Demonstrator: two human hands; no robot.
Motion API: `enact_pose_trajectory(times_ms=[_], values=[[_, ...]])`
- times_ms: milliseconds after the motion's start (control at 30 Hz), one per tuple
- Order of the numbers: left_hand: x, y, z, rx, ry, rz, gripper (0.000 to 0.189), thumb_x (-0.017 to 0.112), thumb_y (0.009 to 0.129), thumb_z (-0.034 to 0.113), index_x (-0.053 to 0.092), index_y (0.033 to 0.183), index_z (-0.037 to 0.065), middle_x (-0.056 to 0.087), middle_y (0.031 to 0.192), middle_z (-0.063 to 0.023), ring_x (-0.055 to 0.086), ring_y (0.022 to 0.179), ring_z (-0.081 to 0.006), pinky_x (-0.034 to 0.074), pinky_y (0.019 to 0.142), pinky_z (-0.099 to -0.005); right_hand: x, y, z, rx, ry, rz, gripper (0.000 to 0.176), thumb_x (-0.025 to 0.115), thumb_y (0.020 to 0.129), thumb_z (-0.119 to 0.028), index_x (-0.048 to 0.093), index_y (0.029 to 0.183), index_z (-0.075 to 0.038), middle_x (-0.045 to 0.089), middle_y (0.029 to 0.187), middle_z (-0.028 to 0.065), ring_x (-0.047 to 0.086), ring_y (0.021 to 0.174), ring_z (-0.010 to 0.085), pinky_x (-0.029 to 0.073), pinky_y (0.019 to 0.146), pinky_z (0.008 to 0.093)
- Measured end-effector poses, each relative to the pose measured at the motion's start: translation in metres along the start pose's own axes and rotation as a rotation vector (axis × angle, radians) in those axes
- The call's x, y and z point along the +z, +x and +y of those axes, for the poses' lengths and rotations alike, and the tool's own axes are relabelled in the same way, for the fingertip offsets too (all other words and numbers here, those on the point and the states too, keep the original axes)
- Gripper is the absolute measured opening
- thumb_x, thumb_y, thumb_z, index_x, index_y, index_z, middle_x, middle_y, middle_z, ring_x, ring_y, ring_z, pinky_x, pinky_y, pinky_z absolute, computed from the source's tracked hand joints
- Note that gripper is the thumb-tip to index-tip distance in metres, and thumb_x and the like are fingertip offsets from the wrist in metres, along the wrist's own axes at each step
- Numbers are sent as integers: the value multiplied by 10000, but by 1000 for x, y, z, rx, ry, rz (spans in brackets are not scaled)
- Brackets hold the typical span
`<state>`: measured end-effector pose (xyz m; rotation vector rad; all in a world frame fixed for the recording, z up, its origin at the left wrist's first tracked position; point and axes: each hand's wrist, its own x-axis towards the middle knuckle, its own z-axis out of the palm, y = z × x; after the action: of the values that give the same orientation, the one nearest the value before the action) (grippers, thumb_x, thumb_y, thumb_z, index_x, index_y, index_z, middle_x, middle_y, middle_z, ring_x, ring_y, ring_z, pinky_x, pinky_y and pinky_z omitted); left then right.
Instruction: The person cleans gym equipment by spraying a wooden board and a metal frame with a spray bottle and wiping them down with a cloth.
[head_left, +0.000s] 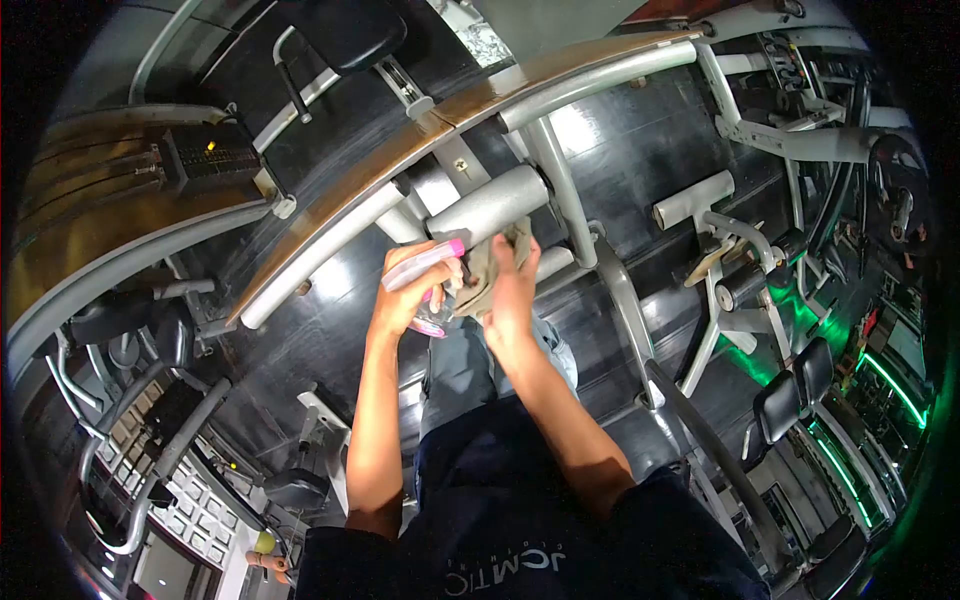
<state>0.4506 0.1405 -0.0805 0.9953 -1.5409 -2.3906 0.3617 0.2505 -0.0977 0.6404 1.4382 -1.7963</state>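
My left hand (403,295) is closed round a spray bottle (425,265) with a white and pink head and a clear lower part. Beside it, my right hand (513,295) presses its fingers on a crumpled greyish-beige cloth (485,272). Both hands are close together in front of my body, and the cloth lies between them. Just beyond the cloth is a thick grey padded roller (490,205) of a gym machine. My right palm is partly turned from view.
A long curved wooden panel edge (440,125) with grey tubes crosses ahead. A bent grey frame tube (625,295) stands at the right. Another roller (693,198) and black seats (778,405) lie farther right. A weight stack (210,155) stands at upper left, above dark flooring (335,290).
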Motion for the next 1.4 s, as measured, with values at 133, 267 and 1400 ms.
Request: enact_pose_trajectory(times_ms=[133,267,1400], values=[[2,-13,-5,-25,-9,24,139,620,825,98,660,867,-27,666,741,-95,560,491,-122,433,457,-252,-12,-10,37,-133,-296,-82,506,636,940,-258,380,1342,-88,576,1156,103,553,1033,187,448,913,327],[2,-42,0,1,11,102,132,625,851,105,661,873,-19,668,768,-86,559,493,-121,428,457,-255,-39,-17,13,-64,-520,-289,490,677,912,-260,441,1311,-101,631,1028,74,607,884,185,516,758,327],[-21,-111,-11,43,43,598,233,657,864,223,697,892,-5,676,764,-70,573,486,-127,448,467,-279,41,-12,-59,-1101,-1555,-669,392,759,706,-159,693,1085,-231,609,922,81,639,880,338,527,724,437]])
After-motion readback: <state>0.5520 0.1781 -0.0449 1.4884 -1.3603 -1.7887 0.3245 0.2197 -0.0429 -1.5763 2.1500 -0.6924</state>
